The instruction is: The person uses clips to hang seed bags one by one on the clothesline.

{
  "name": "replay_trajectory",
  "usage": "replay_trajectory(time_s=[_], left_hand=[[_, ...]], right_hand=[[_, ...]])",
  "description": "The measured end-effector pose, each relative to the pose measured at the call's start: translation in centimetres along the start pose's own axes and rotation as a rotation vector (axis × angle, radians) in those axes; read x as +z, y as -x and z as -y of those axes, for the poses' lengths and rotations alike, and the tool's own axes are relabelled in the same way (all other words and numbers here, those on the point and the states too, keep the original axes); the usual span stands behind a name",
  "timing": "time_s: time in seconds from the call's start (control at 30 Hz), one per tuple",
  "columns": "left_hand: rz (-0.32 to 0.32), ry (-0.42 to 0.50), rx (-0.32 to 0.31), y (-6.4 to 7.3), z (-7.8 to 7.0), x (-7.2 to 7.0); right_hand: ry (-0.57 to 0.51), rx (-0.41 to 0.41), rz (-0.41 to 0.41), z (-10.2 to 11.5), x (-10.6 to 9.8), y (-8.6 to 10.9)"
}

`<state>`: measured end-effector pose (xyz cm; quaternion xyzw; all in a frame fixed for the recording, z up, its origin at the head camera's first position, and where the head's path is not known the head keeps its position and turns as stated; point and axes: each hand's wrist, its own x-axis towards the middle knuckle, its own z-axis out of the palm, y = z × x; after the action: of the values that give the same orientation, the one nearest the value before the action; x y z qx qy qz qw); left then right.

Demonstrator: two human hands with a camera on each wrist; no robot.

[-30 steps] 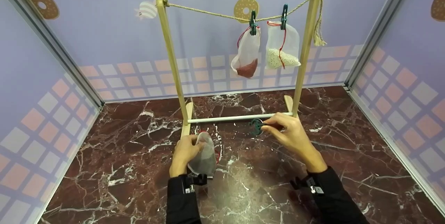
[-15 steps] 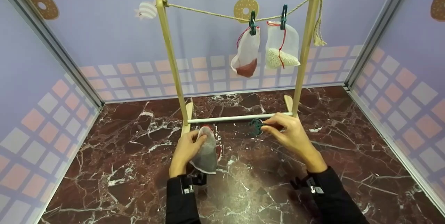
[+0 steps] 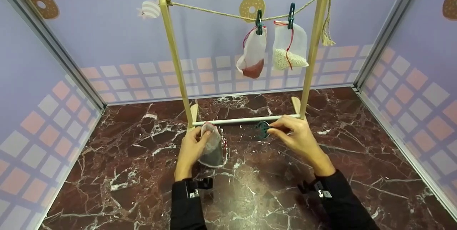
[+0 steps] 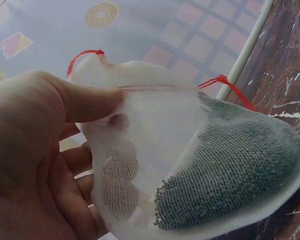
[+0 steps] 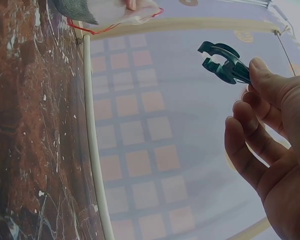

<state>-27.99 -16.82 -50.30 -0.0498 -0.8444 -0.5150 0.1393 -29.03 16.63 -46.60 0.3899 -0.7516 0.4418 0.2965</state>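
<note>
My left hand [image 3: 191,149] pinches a white mesh drawstring bag [image 3: 210,148] near its top edge, thumb in front and fingers behind. Dark grey-green grains [image 4: 235,165] fill the bag's lower end in the left wrist view, and red drawstring loops [image 4: 222,80] stick out at its sides. My right hand [image 3: 294,133] pinches a dark green clothespin [image 3: 263,130] by its handle end, between thumb and fingers. In the right wrist view the jaws of the clothespin [image 5: 222,62] stand apart with nothing between them. Both hands are in front of the wooden rack, below its rope.
A wooden rack [image 3: 175,51] with a sagging rope [image 3: 214,11] stands at the back. Two clothespins hold a bag of reddish powder [image 3: 253,55] and a bag of cream grains [image 3: 290,49] on the rope's right half. A white bar [image 3: 246,120] joins the rack's feet on the marbled table [image 3: 139,180].
My left hand has lifted the bag of dark grains slightly up and away from me, and the bag hangs more upright. The right hand with the clothespin has stayed nearly still.
</note>
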Motion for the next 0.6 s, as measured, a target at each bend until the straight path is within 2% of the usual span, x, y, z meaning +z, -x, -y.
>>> replay_trajectory(time_s=[0.27,0.47,0.6], left_hand=[[-0.074,-0.011,0.024,-0.1,-0.8,0.1],[-0.121,-0.024,0.048,-0.2,-2.2,0.2],[-0.124,-0.047,0.086,-0.4,-3.3,0.3]], right_hand=[[0.009,-0.031,0.008,-0.4,-0.2,0.1],[-0.026,-0.024,0.023,0.5,-0.5,-0.5],[-0.027,-0.03,0.017,1.2,-0.7,-1.4]])
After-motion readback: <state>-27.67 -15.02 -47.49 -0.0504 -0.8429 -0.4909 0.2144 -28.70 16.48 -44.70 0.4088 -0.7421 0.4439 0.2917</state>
